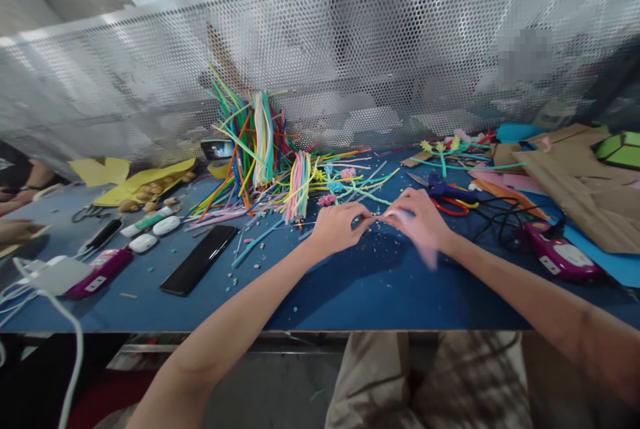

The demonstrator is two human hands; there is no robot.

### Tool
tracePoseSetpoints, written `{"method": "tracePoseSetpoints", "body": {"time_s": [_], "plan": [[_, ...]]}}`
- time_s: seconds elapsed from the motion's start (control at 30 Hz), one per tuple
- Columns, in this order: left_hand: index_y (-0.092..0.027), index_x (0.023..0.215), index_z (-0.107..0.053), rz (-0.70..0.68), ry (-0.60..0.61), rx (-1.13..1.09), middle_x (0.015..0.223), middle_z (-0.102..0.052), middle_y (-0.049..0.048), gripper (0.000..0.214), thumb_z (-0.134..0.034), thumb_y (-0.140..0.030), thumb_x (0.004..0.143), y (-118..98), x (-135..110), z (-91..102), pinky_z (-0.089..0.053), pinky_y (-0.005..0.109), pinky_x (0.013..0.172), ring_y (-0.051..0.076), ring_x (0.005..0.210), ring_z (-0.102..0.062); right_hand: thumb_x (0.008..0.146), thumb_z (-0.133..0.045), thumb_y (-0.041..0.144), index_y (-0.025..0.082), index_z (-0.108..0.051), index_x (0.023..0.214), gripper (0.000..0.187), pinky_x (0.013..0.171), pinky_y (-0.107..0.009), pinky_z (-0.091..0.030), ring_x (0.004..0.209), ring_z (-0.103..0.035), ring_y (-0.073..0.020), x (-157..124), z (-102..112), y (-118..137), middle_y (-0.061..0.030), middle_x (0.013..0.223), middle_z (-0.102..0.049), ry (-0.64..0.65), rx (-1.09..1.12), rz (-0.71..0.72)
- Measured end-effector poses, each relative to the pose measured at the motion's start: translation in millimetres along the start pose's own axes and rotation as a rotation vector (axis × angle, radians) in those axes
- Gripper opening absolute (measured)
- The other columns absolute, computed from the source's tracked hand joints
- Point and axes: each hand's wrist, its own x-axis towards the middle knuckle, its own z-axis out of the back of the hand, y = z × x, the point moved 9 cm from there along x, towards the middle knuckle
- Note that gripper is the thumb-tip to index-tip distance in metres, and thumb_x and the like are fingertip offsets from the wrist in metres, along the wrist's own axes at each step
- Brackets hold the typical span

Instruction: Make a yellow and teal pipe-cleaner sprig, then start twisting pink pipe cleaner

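My left hand [340,226] is closed in a pinch over the middle of the table. Opposite it, my right hand [420,219] pinches too, its lower fingers smeared by motion. A short, thin pink pipe cleaner [379,217] seems to run between the two sets of fingertips; most of it is hidden. Just beyond the hands lie pipe-cleaner flowers, with pink [349,174] and blue [334,184] heads on green stems. Left of them rests a pastel bundle of pipe cleaners [300,182]. Scissors with red handles [450,206] lie past my right hand.
A large pile of coloured pipe cleaners [245,142] leans at the perforated metal screen [325,49]. A black phone [200,259], white cases [143,243] and a purple power strip [103,272] sit left. Cardboard [585,182] and another purple strip [565,256] lie right. Another person's hand [20,232] shows far left.
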Motion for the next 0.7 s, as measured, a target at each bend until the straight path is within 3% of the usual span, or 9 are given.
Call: {"method": "tracePoseSetpoints", "body": {"time_s": [0.13, 0.27, 0.37, 0.53, 0.7], "plan": [[-0.026, 0.101, -0.071, -0.222, -0.153, 0.192, 0.099, -0.074, -0.0006, 0.021, -0.053, -0.037, 0.096, -14, -4, 9.4, -0.042, 0.024, 0.066, 0.012, 0.083, -0.068, 0.079, -0.067, 0.040, 0.021, -0.070, 0.071, 0.021, 0.074, -0.034, -0.043, 0.073, -0.060, -0.0179, -4, -21, -25, -0.0014, 0.072, -0.069, 0.118, 0.427, -0.334], [-0.028, 0.100, -0.071, -0.360, -0.185, 0.317, 0.100, -0.074, -0.0019, 0.019, -0.053, -0.031, 0.096, -21, -9, 12.5, -0.043, 0.025, 0.072, 0.010, 0.082, -0.067, 0.077, -0.068, 0.038, 0.019, -0.068, 0.073, 0.019, 0.073, -0.030, -0.044, 0.071, -0.059, -0.0155, -8, -30, -28, 0.0001, 0.071, -0.068, 0.192, 0.647, -0.427], [-0.027, 0.099, -0.071, -0.358, -0.177, 0.337, 0.100, -0.074, -0.0011, 0.020, -0.052, -0.031, 0.096, -22, -9, 14.6, -0.043, 0.027, 0.075, 0.011, 0.082, -0.066, 0.077, -0.070, 0.044, 0.020, -0.068, 0.075, 0.024, 0.069, -0.030, -0.042, 0.068, -0.055, -0.0139, -5, -25, -22, 0.0010, 0.072, -0.066, 0.199, 0.578, -0.351], [-0.025, 0.098, -0.071, -0.291, -0.163, 0.254, 0.100, -0.074, -0.0005, 0.022, -0.051, -0.033, 0.097, -24, -7, 16.7, -0.044, 0.027, 0.074, 0.013, 0.083, -0.067, 0.076, -0.071, 0.050, 0.022, -0.074, 0.079, 0.028, 0.073, -0.034, -0.045, 0.075, -0.057, -0.0178, 0, -6, -14, -0.0020, 0.079, -0.068, 0.079, 0.330, -0.199], [-0.024, 0.097, -0.071, -0.115, -0.085, 0.070, 0.095, -0.074, -0.0002, 0.025, -0.050, -0.038, 0.096, -14, -2, 12.0, -0.042, 0.025, 0.065, 0.012, 0.079, -0.066, 0.087, -0.063, 0.045, 0.026, -0.077, 0.085, 0.023, 0.084, -0.040, -0.041, 0.084, -0.057, -0.0207, 0, 8, 3, -0.0034, 0.086, -0.075, 0.027, 0.064, 0.025]]}}
